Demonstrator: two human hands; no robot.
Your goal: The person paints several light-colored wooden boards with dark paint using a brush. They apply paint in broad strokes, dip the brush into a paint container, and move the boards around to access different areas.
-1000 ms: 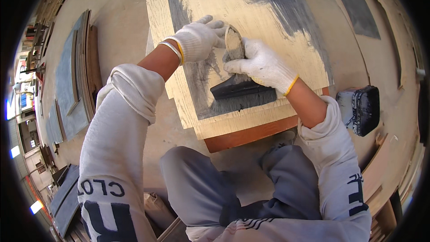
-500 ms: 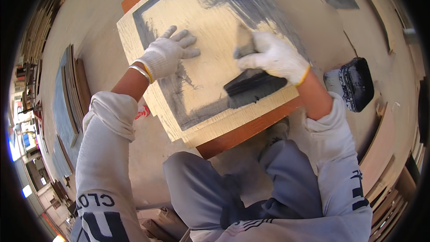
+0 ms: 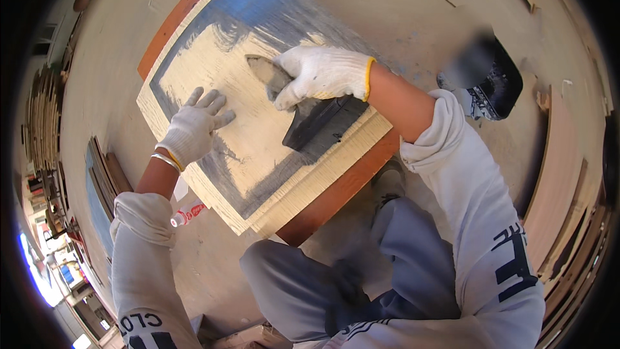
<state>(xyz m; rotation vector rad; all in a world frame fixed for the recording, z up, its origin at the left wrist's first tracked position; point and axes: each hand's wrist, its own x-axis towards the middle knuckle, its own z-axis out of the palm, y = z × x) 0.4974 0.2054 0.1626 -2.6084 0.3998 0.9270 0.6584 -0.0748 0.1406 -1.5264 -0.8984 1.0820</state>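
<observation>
The person sits low on the floor [image 3: 413, 19] with a pale wooden board [image 3: 258, 148] laid in front of the knees, on top of a reddish-brown panel [image 3: 336, 197] whose edge shows along the near side and again at the far corner. Both hands wear white knit gloves.

The right hand [image 3: 320, 74] is closed in a firm grip on a wide dark scraper [image 3: 316, 123] – fingers curled over its top, blade flat against the board near the middle. A grey smear of filler sits on the wood just beyond the fingers. The left hand [image 3: 194, 126] holds nothing; it lies open, fingers spread, palm pressed on the board's left part, well apart from the scraper.

The board is streaked dark grey around its rim and blue at the far corner, while the middle is bare and pale. Close by the left forearm a small white bottle with a red cap [image 3: 187, 213] lies on the floor, just beside the board's near-left edge. Off to the right, past the right elbow, sits a dark container [image 3: 494, 84] – partly blurred, so I cannot tell what is in it. Stacks of boards [image 3: 100, 181] lean along the left.
</observation>
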